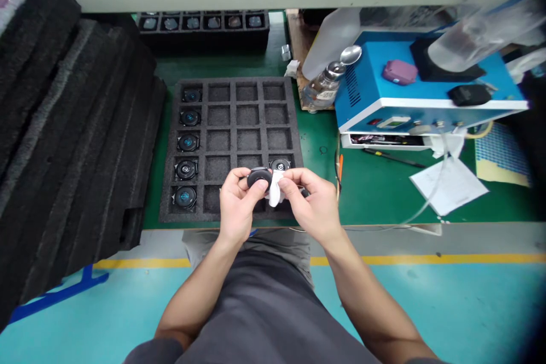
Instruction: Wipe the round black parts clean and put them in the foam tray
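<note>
While held: both hands meet just in front of the near edge of the foam tray (232,217), above the person's lap.
Left hand: the left hand (236,205) pinches a small round black part (259,177) between thumb and fingertips, fingers curled narrow around it.
Right hand: the right hand (313,203) grips a white cloth (275,189) with thumb and forefinger closed on it, and the cloth touches the right side of the round black part.
Round black part: it sits over the tray's near row, between the two hands, just in front of a like part (280,165) lying in a cell.
Foam tray: black, gridded into square cells; its left column holds five round parts (186,169) with blue centres, most other cells bare.
Writing: the markings on the parts in the tray are too small to read; the label on the glass bottle (324,89) right of the tray is blurred and cannot be read.
Right of the tray: a blue box-shaped machine (426,82) stands on the green surface (375,187), with a purple case (400,71) and a black item on top; loose white paper (447,185) lies in front of it.
Left of the tray: a tall stack of black foam sheets (63,142).
Behind the tray: a second foam tray (205,34) with a row of filled cells.
</note>
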The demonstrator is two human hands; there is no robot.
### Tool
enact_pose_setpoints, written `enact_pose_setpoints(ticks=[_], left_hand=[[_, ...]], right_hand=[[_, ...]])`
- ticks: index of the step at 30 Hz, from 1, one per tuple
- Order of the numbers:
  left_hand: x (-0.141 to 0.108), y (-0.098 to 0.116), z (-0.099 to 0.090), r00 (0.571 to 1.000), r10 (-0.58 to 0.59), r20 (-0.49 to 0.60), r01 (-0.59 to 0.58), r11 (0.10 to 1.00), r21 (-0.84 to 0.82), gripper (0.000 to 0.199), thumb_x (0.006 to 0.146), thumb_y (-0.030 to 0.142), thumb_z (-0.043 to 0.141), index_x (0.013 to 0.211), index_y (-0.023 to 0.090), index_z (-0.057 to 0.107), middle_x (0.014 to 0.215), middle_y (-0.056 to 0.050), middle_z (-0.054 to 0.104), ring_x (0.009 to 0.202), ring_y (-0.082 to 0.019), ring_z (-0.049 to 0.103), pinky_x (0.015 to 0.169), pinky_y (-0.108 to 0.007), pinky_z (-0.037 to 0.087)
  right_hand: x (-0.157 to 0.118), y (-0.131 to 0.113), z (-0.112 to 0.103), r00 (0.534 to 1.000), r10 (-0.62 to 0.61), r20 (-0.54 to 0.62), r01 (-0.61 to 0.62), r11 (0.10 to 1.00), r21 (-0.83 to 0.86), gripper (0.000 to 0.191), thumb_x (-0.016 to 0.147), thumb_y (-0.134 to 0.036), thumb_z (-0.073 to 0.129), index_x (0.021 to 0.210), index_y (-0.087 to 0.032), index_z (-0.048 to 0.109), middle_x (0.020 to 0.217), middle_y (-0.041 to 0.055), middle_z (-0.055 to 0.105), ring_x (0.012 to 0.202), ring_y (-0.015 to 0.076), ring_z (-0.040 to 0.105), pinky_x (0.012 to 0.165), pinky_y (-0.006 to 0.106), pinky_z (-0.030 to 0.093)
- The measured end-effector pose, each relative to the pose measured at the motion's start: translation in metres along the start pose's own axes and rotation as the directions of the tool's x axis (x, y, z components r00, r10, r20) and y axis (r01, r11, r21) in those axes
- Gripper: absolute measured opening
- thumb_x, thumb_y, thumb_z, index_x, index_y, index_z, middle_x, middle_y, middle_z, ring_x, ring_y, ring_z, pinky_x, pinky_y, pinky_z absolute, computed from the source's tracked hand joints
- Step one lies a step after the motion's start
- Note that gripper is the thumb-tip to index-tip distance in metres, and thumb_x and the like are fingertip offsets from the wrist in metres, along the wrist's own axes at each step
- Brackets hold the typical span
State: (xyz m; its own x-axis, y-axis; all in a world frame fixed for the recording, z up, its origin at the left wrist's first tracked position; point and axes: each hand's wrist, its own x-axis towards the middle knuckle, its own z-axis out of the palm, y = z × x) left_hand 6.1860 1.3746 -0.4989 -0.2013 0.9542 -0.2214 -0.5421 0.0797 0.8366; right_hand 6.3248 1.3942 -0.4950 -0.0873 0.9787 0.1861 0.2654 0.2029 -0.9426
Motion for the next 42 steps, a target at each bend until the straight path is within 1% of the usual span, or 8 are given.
enact_pose_setpoints(ticks=[4,8,13,22,25,28,34,42], left_hand=[[0.0005,-0.0032,0.0018,0.997,0.059,-0.041,-0.058,0.998,0.031,0.050,0.063,0.018,0.092,0.098,0.020,0.056,0.097,-0.004,0.079,0.087,-0.017,0.075,0.080,-0.027,0.058],[0.0005,-0.0054,0.0012,0.996,0.074,-0.054,-0.072,0.996,0.054,0.047,0.066,0.017,0.090,0.099,0.020,0.056,0.097,-0.004,0.079,0.086,-0.017,0.076,0.079,-0.027,0.058],[0.0004,-0.0041,-0.0011,0.995,0.081,-0.054,-0.080,0.997,0.022,0.047,0.066,0.015,0.089,0.101,0.020,0.057,0.099,-0.005,0.079,0.089,-0.018,0.076,0.081,-0.027,0.058],[-0.0004,-0.0027,-0.0010,0.995,0.077,-0.063,-0.079,0.997,-0.025,0.050,0.066,0.017,0.090,0.102,0.021,0.056,0.100,-0.005,0.079,0.091,-0.019,0.077,0.082,-0.029,0.059],[-0.0002,-0.0043,-0.0017,0.996,0.087,-0.035,-0.087,0.996,-0.007,0.047,0.068,0.016,0.089,0.102,0.020,0.057,0.100,-0.005,0.079,0.088,-0.017,0.076,0.078,-0.025,0.059],[0.0000,-0.0055,-0.0021,0.997,0.076,-0.022,-0.076,0.997,0.002,0.048,0.067,0.016,0.089,0.103,0.019,0.057,0.098,-0.005,0.079,0.083,-0.014,0.074,0.074,-0.022,0.059],[0.0012,-0.0049,-0.0021,0.999,0.046,-0.025,-0.047,0.998,-0.049,0.054,0.064,0.020,0.092,0.104,0.018,0.056,0.094,-0.005,0.079,0.080,-0.015,0.074,0.070,-0.025,0.061],[0.0011,-0.0056,-0.0047,0.999,0.050,0.000,-0.050,0.996,-0.071,0.051,0.064,0.016,0.091,0.103,0.018,0.058,0.094,-0.005,0.079,0.080,-0.013,0.073,0.072,-0.022,0.060]], right_hand=[[-0.0027,0.0029,0.0039,1.000,-0.010,0.029,0.011,1.000,-0.010,0.016,0.097,-0.035,0.057,0.089,-0.021,0.062,0.080,0.0011,0.067,0.068,0.0133,0.060,0.066,0.027,0.050],[-0.0072,0.0030,0.0092,0.998,0.007,0.067,-0.009,0.999,0.033,0.016,0.097,-0.038,0.058,0.099,-0.022,0.060,0.086,0.0020,0.067,0.071,0.0136,0.060,0.066,0.028,0.050],[-0.0060,0.0031,0.0086,0.999,0.029,0.046,-0.032,0.997,0.065,0.021,0.100,-0.038,0.054,0.091,-0.021,0.061,0.078,0.0003,0.064,0.067,0.0121,0.057,0.064,0.026,0.047],[-0.0038,0.0010,0.0071,0.996,0.078,0.046,-0.083,0.988,0.128,0.021,0.100,-0.038,0.055,0.091,-0.020,0.060,0.073,-0.0015,0.061,0.062,0.0106,0.055,0.059,0.024,0.046],[-0.0044,0.0006,0.0096,0.995,0.083,0.053,-0.092,0.973,0.211,0.015,0.099,-0.035,0.056,0.102,-0.021,0.058,0.071,-0.0039,0.059,0.060,0.0101,0.055,0.058,0.023,0.045],[-0.0048,-0.0003,0.0100,0.998,0.053,0.021,-0.057,0.963,0.264,0.022,0.098,-0.032,0.058,0.118,-0.022,0.055,0.067,-0.0067,0.055,0.059,0.0105,0.055,0.059,0.024,0.046],[-0.0058,-0.0019,0.0062,0.998,0.057,0.028,-0.062,0.976,0.211,0.014,0.099,-0.031,0.057,0.097,-0.020,0.066,0.073,-0.0024,0.062,0.060,0.0090,0.055,0.058,0.023,0.046],[-0.0068,-0.0002,0.0065,0.998,0.050,0.049,-0.058,0.983,0.174,0.014,0.100,-0.031,0.057,0.093,-0.020,0.064,0.070,-0.0028,0.061,0.060,0.0096,0.057,0.060,0.024,0.047]])
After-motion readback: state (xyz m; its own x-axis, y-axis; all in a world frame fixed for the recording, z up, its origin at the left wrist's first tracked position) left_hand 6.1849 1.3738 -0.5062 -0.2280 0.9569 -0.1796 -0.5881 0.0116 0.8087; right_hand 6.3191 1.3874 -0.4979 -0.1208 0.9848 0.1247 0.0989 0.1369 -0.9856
